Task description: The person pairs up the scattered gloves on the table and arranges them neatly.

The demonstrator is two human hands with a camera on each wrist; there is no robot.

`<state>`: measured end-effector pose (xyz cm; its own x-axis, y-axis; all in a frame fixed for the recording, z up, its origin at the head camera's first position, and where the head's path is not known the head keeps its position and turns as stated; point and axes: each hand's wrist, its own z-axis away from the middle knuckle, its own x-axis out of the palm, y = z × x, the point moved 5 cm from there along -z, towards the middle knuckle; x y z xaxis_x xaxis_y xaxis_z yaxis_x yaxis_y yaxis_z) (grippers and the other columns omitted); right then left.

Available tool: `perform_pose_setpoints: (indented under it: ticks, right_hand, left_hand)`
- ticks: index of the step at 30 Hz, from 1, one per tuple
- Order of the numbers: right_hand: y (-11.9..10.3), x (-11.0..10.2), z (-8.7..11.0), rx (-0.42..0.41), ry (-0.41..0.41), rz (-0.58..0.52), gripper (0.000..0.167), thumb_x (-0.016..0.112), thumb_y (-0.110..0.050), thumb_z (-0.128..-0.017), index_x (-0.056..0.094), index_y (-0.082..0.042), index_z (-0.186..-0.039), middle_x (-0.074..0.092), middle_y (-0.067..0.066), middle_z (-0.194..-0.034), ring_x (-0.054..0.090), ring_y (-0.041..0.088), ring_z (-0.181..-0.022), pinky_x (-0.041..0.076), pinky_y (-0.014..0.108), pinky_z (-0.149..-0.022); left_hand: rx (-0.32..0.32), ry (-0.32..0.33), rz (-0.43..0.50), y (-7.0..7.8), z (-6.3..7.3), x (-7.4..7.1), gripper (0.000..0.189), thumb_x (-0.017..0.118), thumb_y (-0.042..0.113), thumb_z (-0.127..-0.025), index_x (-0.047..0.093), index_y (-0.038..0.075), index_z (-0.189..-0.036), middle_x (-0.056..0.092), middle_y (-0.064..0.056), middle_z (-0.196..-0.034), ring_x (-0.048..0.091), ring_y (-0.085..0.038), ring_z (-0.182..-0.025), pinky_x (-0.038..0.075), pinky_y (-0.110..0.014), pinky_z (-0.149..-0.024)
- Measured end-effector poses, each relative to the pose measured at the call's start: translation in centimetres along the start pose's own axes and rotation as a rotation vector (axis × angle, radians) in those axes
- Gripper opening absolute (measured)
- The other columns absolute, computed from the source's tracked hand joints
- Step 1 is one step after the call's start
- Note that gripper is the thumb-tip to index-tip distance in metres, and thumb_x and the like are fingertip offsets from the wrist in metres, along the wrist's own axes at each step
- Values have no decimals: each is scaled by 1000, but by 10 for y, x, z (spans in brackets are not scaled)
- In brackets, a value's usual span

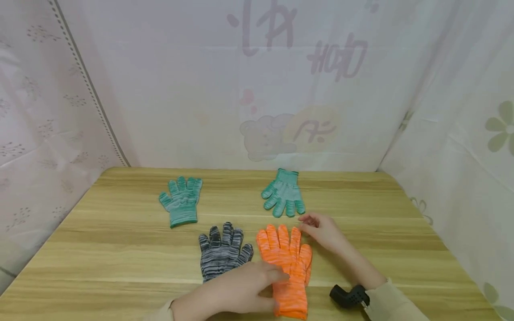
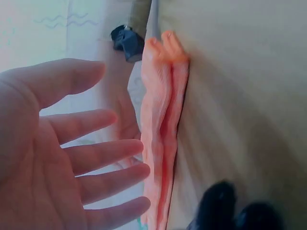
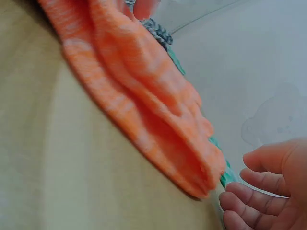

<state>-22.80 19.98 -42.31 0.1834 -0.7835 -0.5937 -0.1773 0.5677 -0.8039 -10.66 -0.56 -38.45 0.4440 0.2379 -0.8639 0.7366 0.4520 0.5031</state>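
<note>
A pair of orange knitted gloves (image 1: 283, 254) lies flat at the near middle of the table, fingers pointing away; the left wrist view shows two layers, one on the other. My left hand (image 1: 250, 285) is over the cuff half, its fingers loosely extended and holding nothing; in the left wrist view its fingertips overlap the orange edge. Beside the orange fingertips, on the right, my right hand (image 1: 323, 232) hovers with relaxed, slightly bent fingers and nothing in them. A black-and-grey glove (image 1: 218, 256) lies just left of the orange pair, its cuff hidden behind my left forearm.
Farther back on the wooden table (image 1: 120, 258) lie two green gloves: one at the left (image 1: 184, 205) with fingers pointing away, another at the back (image 1: 286, 191) with fingers toward me. A black device (image 1: 349, 296) sits at my right wrist. Printed cloth (image 1: 180, 89) encloses the table.
</note>
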Motion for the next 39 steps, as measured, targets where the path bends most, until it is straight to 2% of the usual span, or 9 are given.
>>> perform_pose_setpoints:
  ticks: [4, 8, 12, 14, 15, 19, 26, 32, 39]
  right_hand:
    - [0, -9, -4, 19, 20, -8, 23, 62, -15, -95, 63, 2, -110, 61, 8, -79, 55, 21, -69, 48, 29, -55]
    - [1, -19, -9, 40, 49, -19, 25, 60, -15, -95, 62, 3, -112, 61, 12, -84, 56, 23, -70, 47, 30, -56]
    - [2, -27, -15, 81, 74, -24, 26, 58, -14, -96, 62, 5, -114, 62, 16, -91, 58, 25, -77, 49, 32, -62]
    - [2, -30, -17, 101, 85, -41, 27, 57, -14, -96, 61, 6, -114, 62, 18, -94, 59, 27, -80, 51, 34, -65]
    - [2, -32, -18, 105, 90, -51, 27, 57, -13, -96, 61, 7, -114, 62, 20, -95, 59, 29, -81, 52, 36, -67]
    - [0, -36, -23, 114, 96, -87, 31, 55, -13, -97, 58, 10, -118, 63, 24, -103, 61, 34, -87, 54, 39, -73]
    - [-1, -45, -32, 144, 82, -131, 39, 50, -18, -100, 54, 11, -126, 59, 28, -119, 59, 38, -103, 50, 44, -86]
    - [-4, -52, -40, 159, 78, -159, 42, 49, -20, -101, 50, 9, -132, 54, 28, -127, 56, 37, -111, 46, 47, -93]
    - [-3, -56, -50, 193, 57, -197, 46, 48, -22, -101, 45, 8, -137, 48, 28, -135, 50, 39, -120, 42, 48, -98]
  left_hand:
    - [-11, 43, 89, -7, -3, -8, 43, 60, 28, -94, 57, 9, -133, 56, 2, -131, 51, -9, -118, 43, -24, -94]
    - [-82, 59, 182, -16, -7, -15, 43, 62, 25, -94, 57, 9, -133, 57, 3, -131, 53, -8, -116, 45, -24, -93]
    - [-165, 75, 270, -25, -10, -22, 42, 62, 26, -94, 57, 10, -133, 58, 3, -129, 61, -3, -85, 49, -22, -78]
    - [-202, 98, 303, -30, -11, -26, 41, 62, 26, -94, 57, 11, -132, 60, 2, -126, 61, -4, -81, 49, -23, -75]
    - [-220, 111, 315, -33, -11, -29, 40, 62, 26, -95, 58, 11, -132, 61, 1, -125, 62, -6, -81, 50, -24, -75]
    - [-269, 178, 367, -43, -15, -40, 38, 60, 26, -96, 58, 11, -131, 63, -1, -119, 59, -15, -106, 50, -32, -83]
    - [-284, 309, 509, -62, -26, -59, 28, 57, 18, -97, 61, 8, -123, 65, -2, -102, 61, -18, -92, 50, -32, -72]
    - [-321, 414, 596, -83, -37, -70, 25, 55, 14, -97, 61, 3, -119, 67, -7, -96, 62, -28, -94, 49, -34, -78]
    - [-378, 516, 650, -106, -47, -81, 27, 54, 11, -94, 62, 0, -118, 68, -14, -95, 61, -37, -91, 50, -42, -74]
